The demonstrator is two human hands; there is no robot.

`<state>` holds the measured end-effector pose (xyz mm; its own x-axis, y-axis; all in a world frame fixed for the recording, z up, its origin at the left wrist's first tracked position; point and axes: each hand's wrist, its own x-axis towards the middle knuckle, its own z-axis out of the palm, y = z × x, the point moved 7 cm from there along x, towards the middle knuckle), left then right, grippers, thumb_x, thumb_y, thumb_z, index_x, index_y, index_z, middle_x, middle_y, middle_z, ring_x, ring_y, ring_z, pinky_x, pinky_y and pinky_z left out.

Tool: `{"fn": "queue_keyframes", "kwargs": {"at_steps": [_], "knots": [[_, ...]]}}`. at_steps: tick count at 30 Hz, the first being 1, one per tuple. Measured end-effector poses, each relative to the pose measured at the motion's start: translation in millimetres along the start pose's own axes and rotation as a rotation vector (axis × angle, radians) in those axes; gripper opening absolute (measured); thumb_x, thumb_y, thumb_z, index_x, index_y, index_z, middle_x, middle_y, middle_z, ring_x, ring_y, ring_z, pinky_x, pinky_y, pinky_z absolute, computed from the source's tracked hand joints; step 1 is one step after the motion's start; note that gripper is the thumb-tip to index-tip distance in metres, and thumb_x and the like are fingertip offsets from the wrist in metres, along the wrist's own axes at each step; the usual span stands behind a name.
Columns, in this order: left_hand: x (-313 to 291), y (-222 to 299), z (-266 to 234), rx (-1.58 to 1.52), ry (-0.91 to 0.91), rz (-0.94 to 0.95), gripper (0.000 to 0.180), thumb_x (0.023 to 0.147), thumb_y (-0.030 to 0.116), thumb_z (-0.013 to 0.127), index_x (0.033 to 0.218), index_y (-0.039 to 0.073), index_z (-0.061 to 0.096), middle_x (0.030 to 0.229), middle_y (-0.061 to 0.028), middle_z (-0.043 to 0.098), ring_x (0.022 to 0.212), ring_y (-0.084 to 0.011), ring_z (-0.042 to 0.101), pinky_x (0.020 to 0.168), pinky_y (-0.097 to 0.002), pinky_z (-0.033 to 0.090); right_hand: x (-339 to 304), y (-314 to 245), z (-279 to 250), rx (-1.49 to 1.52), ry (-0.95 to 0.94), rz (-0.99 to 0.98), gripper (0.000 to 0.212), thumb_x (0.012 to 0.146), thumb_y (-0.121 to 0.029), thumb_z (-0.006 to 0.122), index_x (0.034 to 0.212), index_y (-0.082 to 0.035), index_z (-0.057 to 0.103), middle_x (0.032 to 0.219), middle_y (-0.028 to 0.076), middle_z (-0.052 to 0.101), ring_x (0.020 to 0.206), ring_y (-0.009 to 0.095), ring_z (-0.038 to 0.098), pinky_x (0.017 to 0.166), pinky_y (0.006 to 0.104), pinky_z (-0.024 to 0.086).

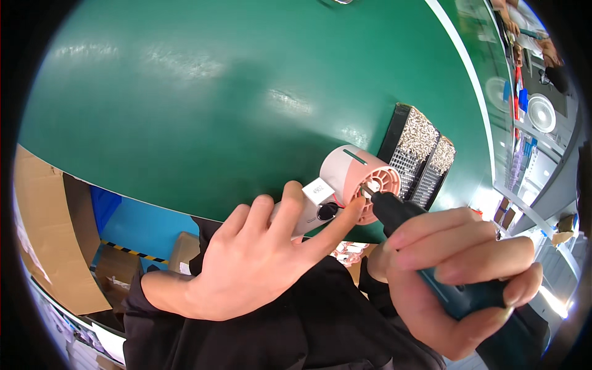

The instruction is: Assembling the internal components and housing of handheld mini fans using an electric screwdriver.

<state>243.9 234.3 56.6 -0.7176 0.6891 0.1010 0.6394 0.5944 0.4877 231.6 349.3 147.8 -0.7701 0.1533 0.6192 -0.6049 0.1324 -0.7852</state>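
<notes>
A pink-and-white cylindrical housing [343, 168], with a ribbed round end and a slot in its side, lies near the table's front edge. My left hand [246, 265] steadies it. Its index finger reaches to the ribbed end, while the other fingers bend around the white lower part [306, 221]. A small white label [317, 191] sticks up there beside a black oval piece [327, 211]. Closed in my right hand [456, 271] is a dark electric screwdriver [394, 213]. Its bit points into the ribbed end, where the tip's exact contact is hidden.
Just right of the housing stands a black tray [391, 132] of small screws [418, 132], with perforated plates. The green table [185, 111] has a white curved edge. Cardboard boxes [55, 228] stand below left. Other people's hands [510, 23] appear far right, near a white fan [541, 113].
</notes>
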Motion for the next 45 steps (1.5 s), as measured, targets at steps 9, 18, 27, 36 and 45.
{"fn": "queue_keyframes", "kwargs": {"at_steps": [9, 18, 27, 36, 45], "knots": [[-0.8, 2.8, 0.8, 0.011, 0.002, 0.048, 0.052, 0.064, 0.017, 0.064, 0.114, 0.031, 0.061, 0.101, -0.0116, 0.053, 0.067, -0.0178, 0.051, 0.054, -0.0256, 0.046, -1.4, 2.1, 4.5, -0.027, 0.012, -0.015, 0.029, 0.088, -0.025, 0.047, 0.099, 0.000, 0.037, 0.070, 0.014, 0.045, 0.035, 0.021, 0.041, 0.031, 0.0326, 0.040], [0.4, 6.6, -3.5, 0.032, -0.028, 0.051, 0.059, 0.066, 0.010, 0.061, 0.123, 0.026, 0.058, 0.100, -0.0133, 0.053, 0.067, -0.0190, 0.051, 0.057, -0.0280, 0.047, 6.5, -41.8, -18.8, 0.137, 0.083, -0.180, 0.032, 0.087, -0.030, 0.052, 0.096, 0.000, 0.045, 0.071, 0.003, 0.044, 0.038, 0.015, 0.038, 0.038, 0.0297, 0.035], [11.8, 7.9, -4.8, 0.019, -0.024, 0.038, 0.062, 0.067, 0.004, 0.061, 0.124, 0.026, 0.058, 0.100, -0.0107, 0.052, 0.070, -0.0219, 0.050, 0.059, -0.0310, 0.045, -28.3, -31.5, -140.9, -0.117, 0.515, -0.023, 0.021, 0.095, -0.019, 0.034, 0.111, -0.009, 0.042, 0.068, 0.012, 0.045, 0.037, 0.024, 0.043, 0.034, 0.0394, 0.044], [22.3, 11.2, -2.9, -0.067, -0.031, -0.007, 0.055, 0.072, 0.002, 0.070, 0.124, 0.019, 0.058, 0.104, -0.0165, 0.053, 0.079, -0.0293, 0.055, 0.067, -0.0355, 0.047, -50.4, -26.7, -196.4, -0.349, 0.713, -0.017, 0.021, 0.090, -0.016, 0.038, 0.106, -0.002, 0.035, 0.063, 0.013, 0.045, 0.034, 0.022, 0.043, 0.031, 0.0351, 0.043], [22.6, 13.7, 0.1, -0.047, -0.060, -0.029, 0.061, 0.069, -0.007, 0.069, 0.126, 0.011, 0.054, 0.110, -0.0163, 0.055, 0.089, -0.0310, 0.059, 0.071, -0.0368, 0.048, -56.4, -16.1, -207.1, -0.405, 0.723, 0.100, 0.028, 0.089, -0.021, 0.042, 0.068, -0.002, 0.041, 0.058, 0.010, 0.043, 0.036, 0.020, 0.044, 0.035, 0.0332, 0.042]]}}
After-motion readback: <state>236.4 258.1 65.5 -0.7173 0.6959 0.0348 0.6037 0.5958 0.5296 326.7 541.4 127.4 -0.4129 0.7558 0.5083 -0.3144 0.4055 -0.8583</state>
